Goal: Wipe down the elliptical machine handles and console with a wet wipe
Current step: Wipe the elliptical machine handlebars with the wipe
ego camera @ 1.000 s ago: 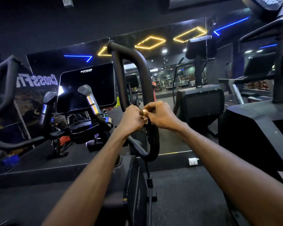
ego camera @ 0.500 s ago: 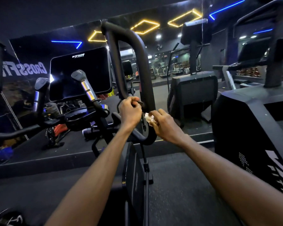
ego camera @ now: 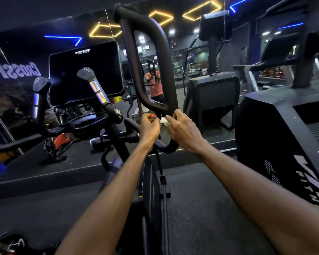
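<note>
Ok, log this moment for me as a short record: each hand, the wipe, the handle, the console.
left hand: fingers curled, pinching the left end of the wipe
right hand: fingers curled, pinching the right end
small white wet wipe: held between both hands, just below the loop's lower bend
black padded loop handle: upright, right in front of the hands
dark rectangular console screen: left of the loop handle, untouched

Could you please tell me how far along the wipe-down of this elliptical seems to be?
Nothing visibly shows as finished; wiped surfaces cannot be told from unwiped ones here. In hand: the left hand and right hand pinch the white wipe between them, just below the looped handle. Apparently left: the console screen and the silver-banded grips, which no hand touches.
</note>
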`<state>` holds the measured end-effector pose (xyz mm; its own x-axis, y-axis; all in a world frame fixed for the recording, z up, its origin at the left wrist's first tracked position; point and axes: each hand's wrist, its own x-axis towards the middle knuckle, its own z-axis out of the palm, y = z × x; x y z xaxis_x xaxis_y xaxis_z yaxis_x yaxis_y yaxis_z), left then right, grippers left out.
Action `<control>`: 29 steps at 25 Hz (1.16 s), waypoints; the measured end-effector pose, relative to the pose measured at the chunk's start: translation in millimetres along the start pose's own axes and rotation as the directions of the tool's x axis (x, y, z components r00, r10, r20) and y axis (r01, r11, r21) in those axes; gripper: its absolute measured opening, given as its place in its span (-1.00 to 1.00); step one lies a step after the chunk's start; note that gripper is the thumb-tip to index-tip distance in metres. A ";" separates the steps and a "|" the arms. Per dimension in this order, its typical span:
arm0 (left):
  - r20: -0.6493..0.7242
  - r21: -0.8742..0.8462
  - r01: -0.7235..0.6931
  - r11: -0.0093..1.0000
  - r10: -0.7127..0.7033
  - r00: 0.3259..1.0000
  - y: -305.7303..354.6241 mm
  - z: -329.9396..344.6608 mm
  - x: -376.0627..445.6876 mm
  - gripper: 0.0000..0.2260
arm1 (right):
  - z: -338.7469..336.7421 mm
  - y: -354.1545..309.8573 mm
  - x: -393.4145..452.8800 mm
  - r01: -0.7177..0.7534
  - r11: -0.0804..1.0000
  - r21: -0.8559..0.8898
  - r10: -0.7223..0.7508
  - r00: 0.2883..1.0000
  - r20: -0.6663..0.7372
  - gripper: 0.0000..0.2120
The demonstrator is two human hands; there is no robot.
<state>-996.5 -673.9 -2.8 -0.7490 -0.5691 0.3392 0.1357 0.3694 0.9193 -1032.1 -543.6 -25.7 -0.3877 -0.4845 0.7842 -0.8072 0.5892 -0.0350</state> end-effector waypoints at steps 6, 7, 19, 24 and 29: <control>0.078 -0.017 0.023 1.000 -0.021 0.997 -6.5 7.1 -4.9 -0.90 | 21.8 14.6 -61.2 -0.003 0.981 0.192 -0.006 0.999 0.048 -0.77; 0.079 -0.018 0.017 1.000 -0.016 0.997 -6.0 9.1 -5.6 -0.91 | 21.6 16.7 -53.6 -0.089 0.959 0.271 0.113 0.991 -0.072 -0.81; -0.097 0.066 -0.074 0.995 0.080 0.992 -12.2 41.1 -12.3 -0.91 | 28.1 25.2 -29.4 -0.534 0.403 0.743 0.551 0.790 0.268 -0.78; -0.316 0.273 -0.168 0.947 0.254 0.914 -0.8 50.0 -23.7 -0.87 | 20.8 38.3 -5.3 -0.580 0.120 0.806 0.527 0.725 0.443 -0.74; -0.358 0.555 -0.297 0.777 0.546 0.757 21.9 57.6 -28.2 -0.77 | 12.7 48.0 0.3 -0.622 0.008 0.783 0.425 0.711 0.561 -0.71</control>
<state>-1009.8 -607.4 -3.7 -0.2606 -0.4924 0.8305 -0.0320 0.8641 0.5023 -1076.6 -523.6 -35.0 -0.8682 -0.4563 0.1951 -0.1135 -0.2002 -0.9732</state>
